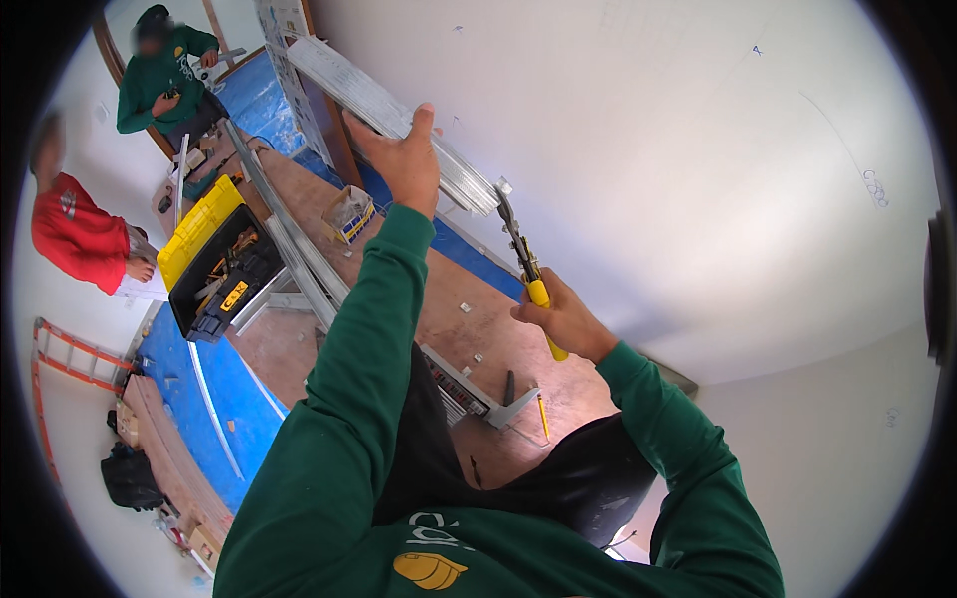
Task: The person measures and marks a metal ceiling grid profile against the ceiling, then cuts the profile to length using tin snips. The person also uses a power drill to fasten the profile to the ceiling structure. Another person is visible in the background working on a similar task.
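My left hand (399,164) grips a bundle of long silvery metal channels (329,75), raised diagonally in front of the white wall. My right hand (563,309) is closed on yellow-handled metal snips (538,292), whose dark blades point up to the lower end of the bundle. A small light metal piece (503,186) sits at the blade tips. Below my hands, a long metal tool or rail (469,399), a yellow pencil-like item (543,414) and several small metal scraps (465,308) lie on the brown floor covering.
Left are an open yellow-and-black toolbox (194,239), metal lengths (289,239) and a small box (347,216). A co-worker in green (155,90) and one in red (80,229) stand beyond. An orange ladder (85,354), black bag (130,473) and blue sheeting (209,419) are at lower left.
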The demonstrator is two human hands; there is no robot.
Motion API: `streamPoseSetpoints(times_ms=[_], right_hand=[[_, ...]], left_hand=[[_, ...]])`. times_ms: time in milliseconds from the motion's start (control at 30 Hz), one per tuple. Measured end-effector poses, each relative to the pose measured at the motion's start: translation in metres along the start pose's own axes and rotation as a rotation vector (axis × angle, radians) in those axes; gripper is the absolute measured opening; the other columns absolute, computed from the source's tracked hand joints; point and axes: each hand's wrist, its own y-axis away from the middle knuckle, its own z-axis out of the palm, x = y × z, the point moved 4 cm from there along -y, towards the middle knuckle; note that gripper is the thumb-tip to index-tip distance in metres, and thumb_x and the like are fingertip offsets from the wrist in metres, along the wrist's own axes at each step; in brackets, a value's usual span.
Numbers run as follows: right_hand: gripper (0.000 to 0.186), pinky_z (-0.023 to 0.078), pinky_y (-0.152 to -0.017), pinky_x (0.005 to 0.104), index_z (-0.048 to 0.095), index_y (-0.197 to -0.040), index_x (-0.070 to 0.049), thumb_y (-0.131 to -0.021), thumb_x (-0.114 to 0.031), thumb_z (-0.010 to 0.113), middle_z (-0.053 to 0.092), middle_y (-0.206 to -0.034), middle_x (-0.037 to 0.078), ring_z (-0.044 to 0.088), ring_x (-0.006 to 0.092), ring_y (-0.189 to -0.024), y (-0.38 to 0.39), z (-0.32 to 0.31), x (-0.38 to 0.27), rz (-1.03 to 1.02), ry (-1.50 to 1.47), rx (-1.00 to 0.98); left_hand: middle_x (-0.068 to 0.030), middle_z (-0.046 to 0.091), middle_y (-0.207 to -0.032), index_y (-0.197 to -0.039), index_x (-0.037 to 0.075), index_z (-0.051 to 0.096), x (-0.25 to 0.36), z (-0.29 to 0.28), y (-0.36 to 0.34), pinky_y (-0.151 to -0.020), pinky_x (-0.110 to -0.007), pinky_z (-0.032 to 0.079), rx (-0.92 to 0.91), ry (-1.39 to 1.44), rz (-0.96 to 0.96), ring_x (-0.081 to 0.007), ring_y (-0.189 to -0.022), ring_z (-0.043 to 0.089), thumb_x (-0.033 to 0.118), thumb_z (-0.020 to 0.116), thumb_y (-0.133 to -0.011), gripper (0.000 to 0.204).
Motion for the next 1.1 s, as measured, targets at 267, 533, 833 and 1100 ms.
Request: streamPoseSetpoints(times_ms=[267,533,833,1100], right_hand=[[0.043,0.052,-0.074,0.0457,0.056,-0.105,0.001,-0.093,-0.032,0.081,0.063,-0.088,0.016,0.061,0.0256,-0.081,-0.002,0.007,0.0,0.029,0.067,0.116],[0.04,0.055,-0.072,0.0478,0.059,-0.105,0.003,-0.091,-0.028,0.08,0.064,-0.083,0.019,0.066,0.0317,-0.075,-0.002,0.003,0.008,0.004,0.358,0.178],[0.028,0.057,-0.068,0.0316,0.061,-0.112,-0.005,-0.099,-0.022,0.078,0.065,-0.09,0.005,0.068,0.0158,-0.08,-0.008,0.004,0.014,0.214,-0.286,0.02],[0.031,0.058,-0.07,0.0313,0.058,-0.117,-0.005,-0.098,-0.015,0.08,0.064,-0.099,0.004,0.064,0.0131,-0.084,-0.03,-0.019,-0.009,-0.09,-0.395,0.457]], left_hand=[[-0.0262,0.035,-0.17,-0.177,-0.001,-0.001,0.009,0.005,0.002,-0.083,-0.039,0.066,-0.041,0.0,-0.052,-0.0301,-0.128,0.063,-0.006,0.078,-0.093,0.116],[-0.0253,0.061,-0.145,-0.179,0.007,0.004,-0.022,-0.008,-0.014,-0.084,-0.041,0.066,-0.326,-0.124,-0.325,-0.0325,-0.109,0.073,-0.007,0.079,-0.09,0.117],[-0.0309,0.06,-0.158,-0.178,0.002,0.013,-0.002,-0.015,-0.007,-0.101,-0.04,0.062,-0.21,-0.382,0.123,-0.0331,-0.121,0.075,0.001,0.081,-0.091,0.111],[-0.0284,0.045,-0.17,-0.178,-0.002,0.011,-0.001,0.042,0.077,-0.12,-0.041,0.05,-0.483,-0.168,-0.126,-0.0322,-0.15,0.054,0.008,0.085,-0.092,0.114]])
